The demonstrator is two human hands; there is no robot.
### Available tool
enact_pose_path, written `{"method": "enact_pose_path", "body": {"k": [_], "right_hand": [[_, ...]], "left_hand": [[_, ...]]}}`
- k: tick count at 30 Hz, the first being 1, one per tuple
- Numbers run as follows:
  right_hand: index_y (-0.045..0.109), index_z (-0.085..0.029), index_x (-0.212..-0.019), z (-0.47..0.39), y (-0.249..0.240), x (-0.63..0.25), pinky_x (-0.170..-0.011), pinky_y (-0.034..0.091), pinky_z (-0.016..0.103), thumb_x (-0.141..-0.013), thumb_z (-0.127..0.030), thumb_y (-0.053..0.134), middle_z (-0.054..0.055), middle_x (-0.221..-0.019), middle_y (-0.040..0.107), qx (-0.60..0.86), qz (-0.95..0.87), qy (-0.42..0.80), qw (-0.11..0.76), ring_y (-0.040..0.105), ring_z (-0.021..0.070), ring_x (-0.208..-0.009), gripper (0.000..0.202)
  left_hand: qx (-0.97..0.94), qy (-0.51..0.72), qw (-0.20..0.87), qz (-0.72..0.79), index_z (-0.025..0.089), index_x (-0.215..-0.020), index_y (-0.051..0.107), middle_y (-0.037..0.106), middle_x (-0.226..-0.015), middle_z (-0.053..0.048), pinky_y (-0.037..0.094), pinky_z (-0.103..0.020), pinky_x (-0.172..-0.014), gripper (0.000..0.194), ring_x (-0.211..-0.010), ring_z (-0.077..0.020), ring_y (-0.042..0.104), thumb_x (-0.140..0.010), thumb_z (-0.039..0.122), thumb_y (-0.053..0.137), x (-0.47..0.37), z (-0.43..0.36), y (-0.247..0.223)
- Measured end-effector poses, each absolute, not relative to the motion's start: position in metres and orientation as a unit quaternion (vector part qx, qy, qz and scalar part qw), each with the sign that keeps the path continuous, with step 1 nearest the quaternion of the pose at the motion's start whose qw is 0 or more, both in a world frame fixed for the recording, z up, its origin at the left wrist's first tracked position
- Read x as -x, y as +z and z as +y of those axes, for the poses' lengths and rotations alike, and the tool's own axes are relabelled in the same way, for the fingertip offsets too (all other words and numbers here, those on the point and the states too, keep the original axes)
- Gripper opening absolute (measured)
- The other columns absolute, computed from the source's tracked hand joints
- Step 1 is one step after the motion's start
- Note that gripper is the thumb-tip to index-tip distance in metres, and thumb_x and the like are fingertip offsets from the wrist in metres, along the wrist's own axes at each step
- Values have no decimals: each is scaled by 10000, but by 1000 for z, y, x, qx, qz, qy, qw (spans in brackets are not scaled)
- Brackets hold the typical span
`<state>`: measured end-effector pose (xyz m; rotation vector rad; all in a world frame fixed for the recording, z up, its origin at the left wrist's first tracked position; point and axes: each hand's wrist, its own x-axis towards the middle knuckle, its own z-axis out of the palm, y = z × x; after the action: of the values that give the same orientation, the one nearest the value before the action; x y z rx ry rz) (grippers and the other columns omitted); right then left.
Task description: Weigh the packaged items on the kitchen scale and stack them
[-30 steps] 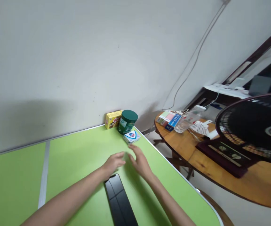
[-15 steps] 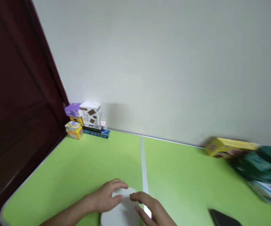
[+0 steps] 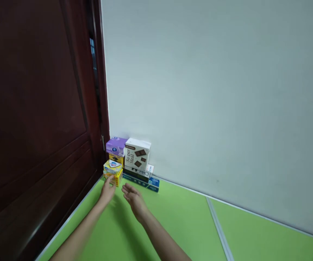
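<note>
My left hand [image 3: 108, 189] reaches out with its fingers extended, just in front of the lower yellow box [image 3: 120, 178]. Whether its fingertips touch that box I cannot tell. A smaller yellow-and-white box [image 3: 112, 166] rests on top of it. My right hand [image 3: 135, 201] is open to the right, palm turned inward and fingers stretched out, holding nothing. It is nearest to the lower yellow box and a long blue box [image 3: 140, 182]. Behind these stand a white box with chocolate pictures [image 3: 137, 154] and a purple box [image 3: 115, 146] on a yellow-and-black box [image 3: 116, 159].
A dark brown door [image 3: 37, 108] rises along the left side. The pale wall [image 3: 213, 90] closes off the back. A whitish strip [image 3: 220, 228] crosses the green tabletop [image 3: 178, 217] at the right. A dark box lies under the chocolate-picture box.
The view has swung left toward the corner. Both hands have left the white object they were over and reached forward to the stacked boxes. The items at the right are out of view.
</note>
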<state>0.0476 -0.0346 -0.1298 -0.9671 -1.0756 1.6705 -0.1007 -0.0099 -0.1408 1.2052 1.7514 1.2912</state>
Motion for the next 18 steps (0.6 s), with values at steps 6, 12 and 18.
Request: {"method": "enact_pose_path", "body": {"k": [6, 12, 18], "right_hand": [[452, -223, -1297, 24, -125, 9, -1117, 244, 475, -564, -193, 522, 38, -1426, 433, 435, -447, 625, 470, 227, 294, -1392, 736], [409, -189, -1346, 38, -121, 17, -1146, 17, 500, -521, -158, 567, 30, -1512, 273, 480, -467, 595, 445, -85, 309, -1416, 841], [335, -253, -1402, -34, -105, -73, -1133, 190, 433, -595, -172, 533, 13, -1506, 293, 446, -526, 581, 433, 197, 233, -1406, 834]], "left_hand": [[-437, 502, 234, 709, 55, -1272, 432, 342, -1448, -221, 236, -361, -1109, 656, -1381, -275, 246, -622, 13, 513, 128, 29, -131], [-456, 460, 275, 711, 120, -1235, 499, 643, -1177, -126, 431, -328, -954, 619, -1134, -243, 575, -627, 8, 453, 135, 42, -119], [-531, 445, 315, 649, 121, -1387, 325, 440, -1412, -132, 342, -333, -1059, 662, -1314, -228, 392, -738, 162, 454, 84, -44, -132]]}}
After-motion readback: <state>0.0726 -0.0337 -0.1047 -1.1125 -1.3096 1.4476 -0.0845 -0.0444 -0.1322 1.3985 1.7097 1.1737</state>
